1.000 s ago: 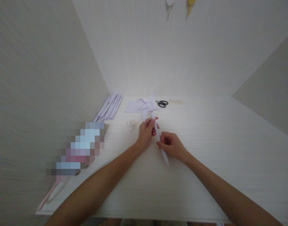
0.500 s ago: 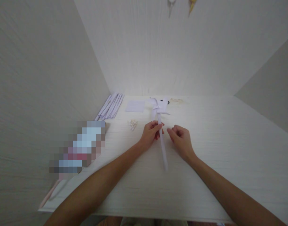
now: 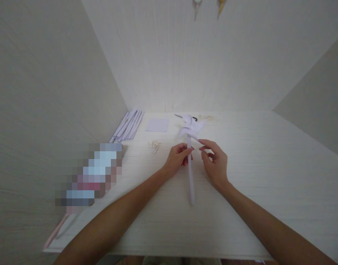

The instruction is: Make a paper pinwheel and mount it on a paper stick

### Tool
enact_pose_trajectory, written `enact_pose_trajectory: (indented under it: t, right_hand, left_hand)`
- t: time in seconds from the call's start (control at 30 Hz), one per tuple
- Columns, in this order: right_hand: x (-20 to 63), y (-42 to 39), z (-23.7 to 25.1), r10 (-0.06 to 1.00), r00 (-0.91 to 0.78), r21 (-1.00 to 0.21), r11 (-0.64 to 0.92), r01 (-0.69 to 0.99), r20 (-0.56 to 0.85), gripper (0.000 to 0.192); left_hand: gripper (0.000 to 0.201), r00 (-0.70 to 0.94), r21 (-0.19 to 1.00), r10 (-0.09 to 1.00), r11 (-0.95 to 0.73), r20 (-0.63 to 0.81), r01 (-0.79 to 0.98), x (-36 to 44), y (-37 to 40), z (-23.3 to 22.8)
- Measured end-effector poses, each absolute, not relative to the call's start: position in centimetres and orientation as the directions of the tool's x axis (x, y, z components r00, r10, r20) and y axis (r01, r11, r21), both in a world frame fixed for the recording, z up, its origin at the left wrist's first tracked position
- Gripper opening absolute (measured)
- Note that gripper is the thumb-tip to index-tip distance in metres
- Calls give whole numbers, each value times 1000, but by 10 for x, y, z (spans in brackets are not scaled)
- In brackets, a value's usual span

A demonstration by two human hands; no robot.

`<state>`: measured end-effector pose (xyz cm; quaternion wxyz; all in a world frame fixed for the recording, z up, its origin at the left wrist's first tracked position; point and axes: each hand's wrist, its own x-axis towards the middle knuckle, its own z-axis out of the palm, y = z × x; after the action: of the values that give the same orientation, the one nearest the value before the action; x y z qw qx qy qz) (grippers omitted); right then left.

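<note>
A white paper pinwheel (image 3: 191,127) sits on top of a rolled white paper stick (image 3: 190,180), held above a pale table (image 3: 268,176). My left hand (image 3: 177,159) pinches the stick just below the vanes. My right hand (image 3: 216,162) is beside the stick, fingers apart and reaching toward the lowest vane, with nothing in it. The stick's lower end hangs free near the middle of the table.
Black scissors (image 3: 195,118) lie behind the pinwheel, partly hidden. A white paper square (image 3: 157,124), a small heap of pins (image 3: 154,146) and a bundle of rolled paper sticks (image 3: 128,125) lie at the back left. A blurred-out object (image 3: 91,173) is at the left edge. Walls enclose three sides.
My right hand let go of the stick and rose toward the vanes. The pinwheel swung from leaning left to nearly upright, now held by my left hand alone.
</note>
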<state>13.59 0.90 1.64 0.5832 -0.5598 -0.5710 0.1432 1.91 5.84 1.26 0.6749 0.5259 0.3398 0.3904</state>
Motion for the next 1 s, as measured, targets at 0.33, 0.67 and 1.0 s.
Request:
enact_pose_trajectory:
  t: [0.33, 0.67, 1.0]
  right_hand:
    - [131, 4, 20, 775, 85, -686, 497, 532, 627, 32]
    - [143, 16, 13, 715, 551, -891, 239, 385, 430, 55]
    - [143, 17, 12, 816, 400, -848, 191, 494, 417, 39]
  left_hand:
    - [16, 468, 969, 883, 144, -35, -199, 18, 59, 11]
    - [18, 462, 971, 882, 184, -93, -154, 19, 58, 15]
    - [18, 438, 973, 894, 173, -92, -151, 19, 57, 17]
